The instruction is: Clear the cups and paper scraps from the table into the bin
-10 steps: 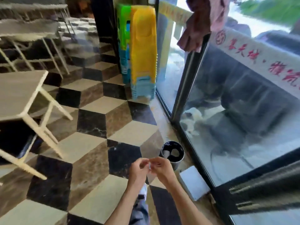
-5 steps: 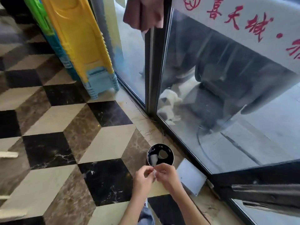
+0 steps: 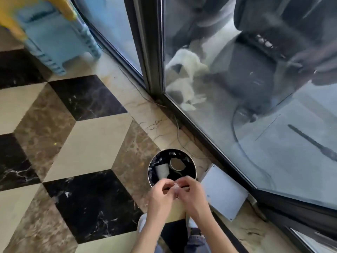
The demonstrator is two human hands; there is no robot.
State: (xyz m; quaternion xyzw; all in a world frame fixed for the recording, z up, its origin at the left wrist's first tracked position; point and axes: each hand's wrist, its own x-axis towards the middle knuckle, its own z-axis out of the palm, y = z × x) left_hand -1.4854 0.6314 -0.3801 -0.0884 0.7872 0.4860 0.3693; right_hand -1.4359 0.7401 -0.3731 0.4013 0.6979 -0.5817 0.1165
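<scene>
Two bare hands, left hand (image 3: 160, 194) and right hand (image 3: 193, 193), fingertips pinched together on a small white paper scrap (image 3: 176, 188), over a round black bin (image 3: 151, 170) holding white paper cups (image 3: 162, 170), cube-patterned marble floor (image 3: 87, 136), glass door (image 3: 255, 88) beside.

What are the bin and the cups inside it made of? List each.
Bin: seemingly metal, going by its thin shiny rim; lined with a glossy black plastic bag.
Cups: likely paper, matte white, one lying on its side; plastic cannot be ruled out.

Looks like a shopfront eatery: patterned marble floor (image 3: 87, 136), stacked plastic stools (image 3: 54, 39), and a glass door (image 3: 255, 88) onto the street.
</scene>
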